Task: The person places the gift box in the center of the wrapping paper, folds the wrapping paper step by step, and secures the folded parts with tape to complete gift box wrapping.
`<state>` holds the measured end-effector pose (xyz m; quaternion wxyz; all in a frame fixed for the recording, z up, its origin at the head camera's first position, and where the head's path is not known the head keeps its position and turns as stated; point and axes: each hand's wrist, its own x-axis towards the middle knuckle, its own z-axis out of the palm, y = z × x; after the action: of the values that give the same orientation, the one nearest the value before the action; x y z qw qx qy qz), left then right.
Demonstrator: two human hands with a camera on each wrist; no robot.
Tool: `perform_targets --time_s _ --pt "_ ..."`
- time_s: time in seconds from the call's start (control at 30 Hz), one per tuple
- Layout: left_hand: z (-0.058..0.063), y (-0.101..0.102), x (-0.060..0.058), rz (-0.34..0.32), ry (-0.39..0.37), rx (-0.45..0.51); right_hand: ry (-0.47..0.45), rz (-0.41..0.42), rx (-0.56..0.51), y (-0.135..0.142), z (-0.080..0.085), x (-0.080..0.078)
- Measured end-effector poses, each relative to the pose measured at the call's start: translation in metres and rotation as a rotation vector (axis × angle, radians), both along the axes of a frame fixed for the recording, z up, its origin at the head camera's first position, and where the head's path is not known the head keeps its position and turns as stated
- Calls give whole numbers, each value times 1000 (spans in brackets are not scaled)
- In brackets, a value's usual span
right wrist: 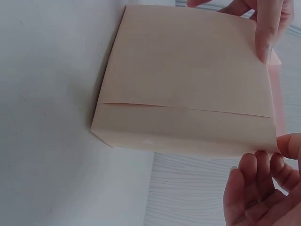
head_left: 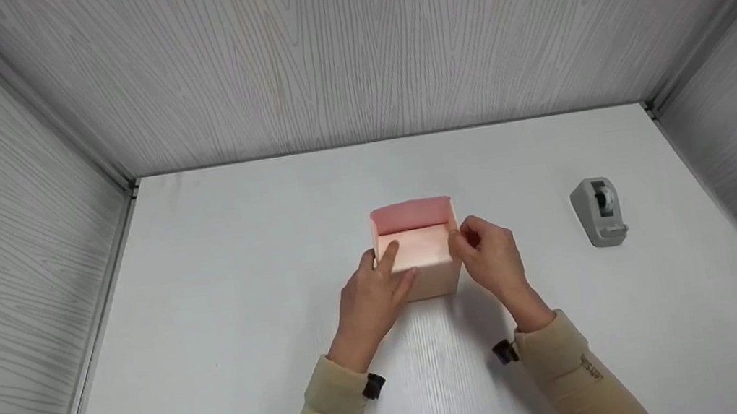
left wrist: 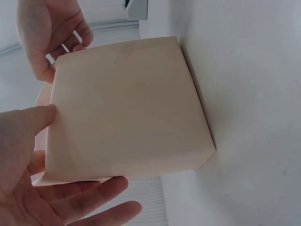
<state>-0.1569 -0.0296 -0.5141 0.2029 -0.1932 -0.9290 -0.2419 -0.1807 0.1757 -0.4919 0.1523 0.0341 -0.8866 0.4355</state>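
Observation:
A pale peach paper box point(head_left: 432, 282) stands on the table, its pink inner flap point(head_left: 411, 215) raised along the far side. My left hand point(head_left: 369, 299) holds the box's left side. In the left wrist view, that hand's thumb point(left wrist: 43, 115) bears on the near top edge while other fingers lie along the side. My right hand point(head_left: 494, 257) pinches the box's right upper edge between thumb and fingers. A seam runs across the near wall point(right wrist: 183, 66) in the right wrist view. The bottom of the box is hidden.
A grey tape dispenser point(head_left: 599, 212) with a roll in it stands to the right on the white table point(head_left: 207, 297). Wood-grained panels point(head_left: 352, 49) enclose the table at the back and on both sides.

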Motion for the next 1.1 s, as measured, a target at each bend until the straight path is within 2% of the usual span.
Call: perform_targets --time_s 0.2,0.67,0.9,1.1 --pt "0 0 -2 -11 41 12 -9 26 -34 1 1 -5" --pt "2 -1 -3 -11 8 -1 -32 4 -66 -5 10 -15" --pt "3 0 -1 1 -23 -13 1 5 -64 -6 12 -20" --pt "2 1 0 10 -3 -21 45 20 -77 -6 11 -22"
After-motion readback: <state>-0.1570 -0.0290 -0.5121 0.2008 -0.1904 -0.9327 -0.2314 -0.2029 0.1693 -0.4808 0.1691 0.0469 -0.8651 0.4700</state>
